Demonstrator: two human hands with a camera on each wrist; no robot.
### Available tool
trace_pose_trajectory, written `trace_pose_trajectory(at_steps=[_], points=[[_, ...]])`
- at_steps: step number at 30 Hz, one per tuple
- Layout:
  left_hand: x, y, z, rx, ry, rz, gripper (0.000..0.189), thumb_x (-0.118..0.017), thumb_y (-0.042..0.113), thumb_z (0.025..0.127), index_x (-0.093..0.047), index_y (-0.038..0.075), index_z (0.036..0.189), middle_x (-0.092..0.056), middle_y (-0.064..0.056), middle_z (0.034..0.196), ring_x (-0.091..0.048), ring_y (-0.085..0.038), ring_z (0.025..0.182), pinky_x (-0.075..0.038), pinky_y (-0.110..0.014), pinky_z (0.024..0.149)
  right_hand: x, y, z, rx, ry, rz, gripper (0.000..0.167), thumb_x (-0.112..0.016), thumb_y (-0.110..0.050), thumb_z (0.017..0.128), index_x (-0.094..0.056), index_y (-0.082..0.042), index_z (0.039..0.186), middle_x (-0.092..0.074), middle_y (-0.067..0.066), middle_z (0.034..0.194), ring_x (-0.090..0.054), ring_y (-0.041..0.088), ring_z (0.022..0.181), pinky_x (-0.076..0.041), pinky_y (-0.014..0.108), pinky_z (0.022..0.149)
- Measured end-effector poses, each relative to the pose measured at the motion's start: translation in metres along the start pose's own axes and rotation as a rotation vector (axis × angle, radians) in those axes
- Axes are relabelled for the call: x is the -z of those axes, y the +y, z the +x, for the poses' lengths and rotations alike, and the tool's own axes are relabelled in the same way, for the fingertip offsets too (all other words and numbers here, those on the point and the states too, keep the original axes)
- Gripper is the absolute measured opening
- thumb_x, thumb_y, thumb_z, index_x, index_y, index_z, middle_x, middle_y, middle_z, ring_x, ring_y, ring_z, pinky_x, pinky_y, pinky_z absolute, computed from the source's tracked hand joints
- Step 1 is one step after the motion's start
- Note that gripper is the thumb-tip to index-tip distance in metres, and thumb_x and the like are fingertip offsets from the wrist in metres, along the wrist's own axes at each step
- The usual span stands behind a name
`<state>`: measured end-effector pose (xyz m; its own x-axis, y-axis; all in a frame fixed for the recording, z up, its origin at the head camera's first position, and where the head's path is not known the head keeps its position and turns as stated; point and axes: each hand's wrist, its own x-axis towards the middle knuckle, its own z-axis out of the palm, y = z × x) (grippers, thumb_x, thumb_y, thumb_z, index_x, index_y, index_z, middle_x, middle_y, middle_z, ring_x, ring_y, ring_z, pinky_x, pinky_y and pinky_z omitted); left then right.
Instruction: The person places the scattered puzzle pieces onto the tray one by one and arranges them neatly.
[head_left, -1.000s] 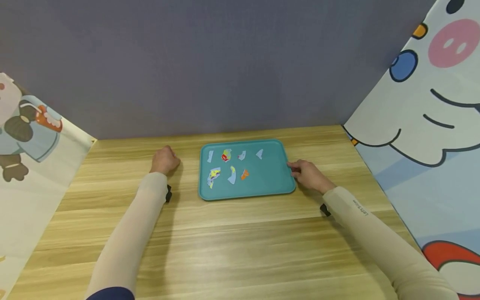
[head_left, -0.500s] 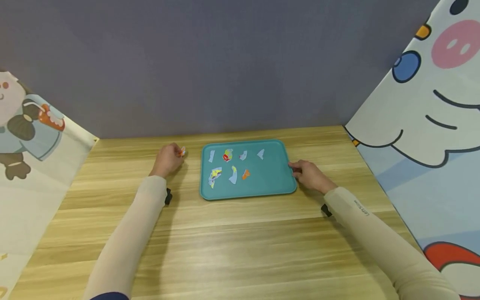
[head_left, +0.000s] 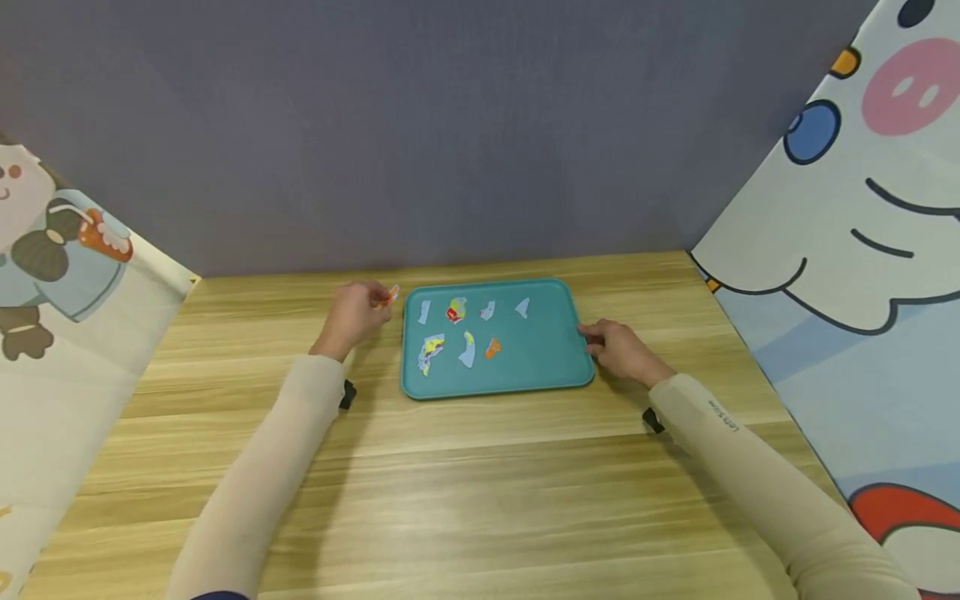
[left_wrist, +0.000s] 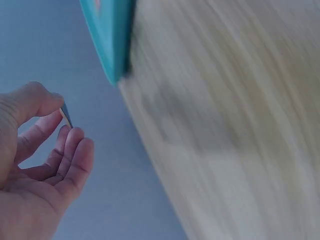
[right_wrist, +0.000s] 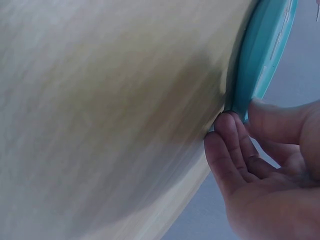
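My left hand (head_left: 356, 313) pinches a small flat orange-and-white piece (head_left: 392, 294) between thumb and fingertip, just left of the teal tray's far left corner. Seen edge-on in the left wrist view, that piece (left_wrist: 65, 114) is a thin sliver. The tray (head_left: 555, 333) lies on the wooden table. My right hand (head_left: 618, 351) holds its right rim, with the thumb on the rim and fingers against the outer side. Irregular flat pieces lie in two rows on the tray, among them a red-and-yellow piece (head_left: 456, 310), an orange piece (head_left: 492, 348) and a pale triangular one (head_left: 522, 308).
The wooden tabletop (head_left: 480, 492) extends in front of the tray and to both sides. A grey panel (head_left: 450, 133) stands behind it. Cartoon-printed walls border the left (head_left: 60, 275) and right (head_left: 862, 250) sides.
A second ago the piece was hidden in my left hand; it now shows at the fingertips. That hand has moved right and away, towards the tray. My right hand stays on the rim.
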<state>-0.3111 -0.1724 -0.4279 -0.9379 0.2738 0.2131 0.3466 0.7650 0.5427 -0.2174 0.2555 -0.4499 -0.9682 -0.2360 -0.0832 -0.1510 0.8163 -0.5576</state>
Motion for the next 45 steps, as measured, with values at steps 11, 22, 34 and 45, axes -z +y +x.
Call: trace_pose_trajectory(at_steps=[11,22,34,45], points=[[-0.019,0.05,-0.003,-0.086,-0.138,-0.02,0.016,-0.068,0.004,0.081,-0.069,-0.003,0.095,-0.066,-0.014,0.091,-0.06,-0.028,0.086,-0.05,-0.038,0.076,-0.001,-0.002,0.0,-0.017,-0.002,-0.003,0.042,-0.056,0.002,0.092,-0.047,0.006,0.133,-0.059,0.02,0.106,-0.056,0.032,0.1,-0.047,0.044,0.084],[-0.052,0.089,-0.005,-0.206,-0.218,0.022,0.015,-0.069,0.005,0.08,-0.071,0.002,0.094,-0.068,-0.007,0.09,-0.062,-0.02,0.085,-0.049,-0.033,0.075,-0.001,-0.006,-0.002,-0.031,0.002,0.005,0.043,-0.057,0.002,0.092,-0.047,0.005,0.133,-0.058,0.019,0.105,-0.055,0.032,0.1,-0.046,0.044,0.084],[-0.093,0.152,-0.006,-0.181,-0.341,0.094,0.008,-0.068,0.007,0.079,-0.072,0.007,0.086,-0.067,-0.001,0.086,-0.053,-0.014,0.074,-0.046,-0.027,0.066,-0.002,-0.009,-0.002,-0.051,-0.003,0.018,0.043,-0.056,0.002,0.092,-0.047,0.005,0.134,-0.057,0.021,0.111,-0.054,0.034,0.104,-0.045,0.045,0.087],[-0.115,0.163,-0.008,-0.192,-0.361,0.212,0.039,-0.064,0.005,0.076,-0.037,0.015,0.051,-0.032,0.005,0.05,-0.036,-0.013,0.053,-0.037,-0.027,0.049,-0.009,-0.017,0.004,-0.044,-0.016,0.018,0.042,-0.055,0.001,0.093,-0.047,0.005,0.134,-0.057,0.022,0.115,-0.054,0.035,0.107,-0.045,0.045,0.089]])
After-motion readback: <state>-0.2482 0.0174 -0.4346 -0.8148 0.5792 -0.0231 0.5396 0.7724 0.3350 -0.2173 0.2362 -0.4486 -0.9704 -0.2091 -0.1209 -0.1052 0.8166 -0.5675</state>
